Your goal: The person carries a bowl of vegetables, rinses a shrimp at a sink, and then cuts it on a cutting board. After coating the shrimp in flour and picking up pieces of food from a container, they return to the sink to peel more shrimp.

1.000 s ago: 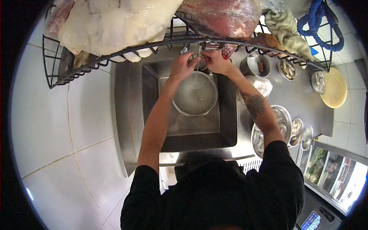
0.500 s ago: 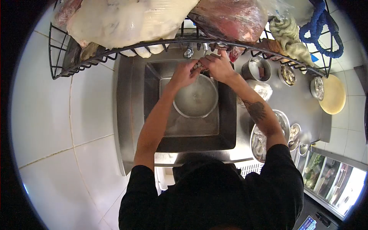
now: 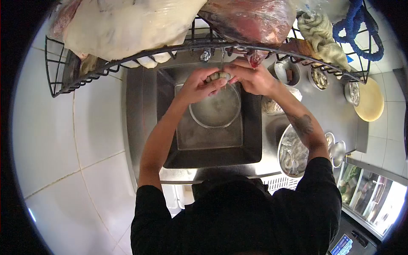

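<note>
A small grey, banded shrimp [image 3: 217, 77] is held over the sink by my left hand [image 3: 199, 87], whose fingers and thumb close round it. My right hand [image 3: 250, 77] pinches at the right end of the shrimp, fingers bent together. Directly below both hands, a round metal bowl [image 3: 215, 108] with cloudy water stands in the dark sink [image 3: 212, 159]. A thin stream of water [image 3: 222, 57] runs down from behind the rack, close to my fingers.
A black wire rack [image 3: 170, 50] with wrapped meat [image 3: 250, 21] hangs above the sink. At the right stand a large bowl of shrimp [image 3: 293, 155], a metal pot [image 3: 285, 72], several small bowls, a plastic bag [image 3: 274, 105] and a round yellowish board [image 3: 369, 100].
Both hands have come slightly lower and nearer to me, and the shrimp shows more clearly between them. My right forearm has swung outward and the view has shifted a little.
</note>
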Demonstrator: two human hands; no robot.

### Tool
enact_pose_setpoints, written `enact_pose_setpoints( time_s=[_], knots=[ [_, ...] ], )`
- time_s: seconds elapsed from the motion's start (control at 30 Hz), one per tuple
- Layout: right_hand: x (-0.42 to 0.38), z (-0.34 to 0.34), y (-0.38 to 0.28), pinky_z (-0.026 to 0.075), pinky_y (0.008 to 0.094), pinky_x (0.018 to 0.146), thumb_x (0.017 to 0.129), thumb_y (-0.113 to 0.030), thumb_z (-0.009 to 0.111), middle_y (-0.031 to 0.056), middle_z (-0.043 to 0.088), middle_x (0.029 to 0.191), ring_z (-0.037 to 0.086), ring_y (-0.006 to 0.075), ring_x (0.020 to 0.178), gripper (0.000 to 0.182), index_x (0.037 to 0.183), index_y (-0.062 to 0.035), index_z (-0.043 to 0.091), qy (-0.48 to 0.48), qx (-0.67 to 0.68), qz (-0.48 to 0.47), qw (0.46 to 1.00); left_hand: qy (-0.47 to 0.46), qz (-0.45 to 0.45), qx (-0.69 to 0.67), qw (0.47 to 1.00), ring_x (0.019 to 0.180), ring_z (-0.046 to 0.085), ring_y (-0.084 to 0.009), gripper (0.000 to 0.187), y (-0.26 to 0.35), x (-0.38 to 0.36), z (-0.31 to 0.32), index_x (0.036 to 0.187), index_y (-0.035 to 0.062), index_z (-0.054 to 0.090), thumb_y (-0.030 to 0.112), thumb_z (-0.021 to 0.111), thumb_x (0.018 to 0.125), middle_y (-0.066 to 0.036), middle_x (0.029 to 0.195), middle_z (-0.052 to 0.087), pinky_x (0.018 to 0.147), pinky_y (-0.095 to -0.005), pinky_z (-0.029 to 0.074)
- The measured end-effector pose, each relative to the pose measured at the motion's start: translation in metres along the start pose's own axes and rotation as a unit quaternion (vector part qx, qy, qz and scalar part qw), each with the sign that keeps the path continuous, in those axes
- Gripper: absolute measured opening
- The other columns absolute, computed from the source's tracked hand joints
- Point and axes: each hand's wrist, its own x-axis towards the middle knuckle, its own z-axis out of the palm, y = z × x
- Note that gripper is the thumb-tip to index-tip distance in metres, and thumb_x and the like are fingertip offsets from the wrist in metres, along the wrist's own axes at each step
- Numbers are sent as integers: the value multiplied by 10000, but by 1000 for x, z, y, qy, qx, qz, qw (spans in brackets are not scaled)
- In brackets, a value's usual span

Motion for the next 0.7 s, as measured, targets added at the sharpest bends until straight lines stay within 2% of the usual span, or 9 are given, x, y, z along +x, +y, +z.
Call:
enact_pose_setpoints(
  time_s=[0.07, 0.13, 0.27, 0.33, 0.37, 0.43, 0.53, 0.7],
  knots=[
    [3, -9, -8, 511, 381, 726, 617, 134, 604, 116, 620, 995, 625, 314, 875, 532, 1130, -5, 622, -5, 16, 17, 1000, 0, 8, -27, 1000, 540, 477, -44, 266, 5, 0, 3, 934, 17, 609, 283, 615, 938, 23, 646, 541, 471, -215, 373],
    [8, -16, -17, 510, 383, 724, 619, 117, 612, 101, 630, 976, 629, 307, 866, 523, 1120, -31, 638, 48, -60, -13, 997, 23, 24, -56, 998, 528, 461, -48, 265, 6, 0, 6, 901, 16, 599, 277, 612, 940, 18, 636, 531, 465, -214, 356],
    [12, -16, -24, 509, 380, 716, 614, 101, 626, 84, 643, 959, 630, 299, 866, 515, 1105, -53, 647, 103, -79, -16, 991, 59, 54, -75, 994, 529, 464, -50, 258, 0, 3, 15, 888, 17, 589, 269, 604, 944, 13, 637, 536, 464, -216, 355],
    [9, -9, -27, 393, 386, 750, 592, -39, 657, 38, 623, 907, 620, 204, 862, 578, 1164, -116, 644, 112, -85, 42, 989, 98, 77, -104, 987, 541, 475, -49, 250, 2, 2, 25, 901, 12, 593, 257, 595, 949, 12, 639, 541, 468, -215, 360],
    [7, -8, -29, 393, 386, 750, 592, -39, 657, 38, 623, 907, 620, 204, 862, 578, 1164, -116, 644, 112, -84, 42, 989, 99, 76, -104, 987, 541, 475, -49, 250, 1, 3, 31, 901, 12, 593, 257, 595, 949, 12, 639, 541, 468, -215, 360],
    [13, -13, -46, 381, 386, 790, 633, 44, 614, 58, 664, 881, 625, 245, 794, 436, 1044, -91, 664, 139, -173, 86, 971, 172, 112, -71, 976, 534, 454, -50, 243, 2, 5, 41, 987, -2, 603, 235, 557, 967, -1, 643, 538, 462, -210, 337],
    [14, -6, -51, 321, 375, 810, 649, 17, 604, 41, 667, 840, 616, 223, 745, 404, 1029, -107, 666, 189, -177, 117, 959, 222, 119, -62, 966, 546, 481, -49, 235, 13, 4, 51, 933, 5, 602, 239, 585, 954, 8, 640, 545, 484, -212, 377],
    [13, 1, -53, 324, 393, 809, 670, -10, 623, 24, 667, 829, 611, 220, 738, 380, 1030, -122, 666, 205, -182, 146, 950, 206, 136, -99, 964, 573, 501, -53, 242, 5, 8, 53, 954, 1, 611, 242, 587, 954, 9, 648, 553, 509, -211, 402]
  ],
)
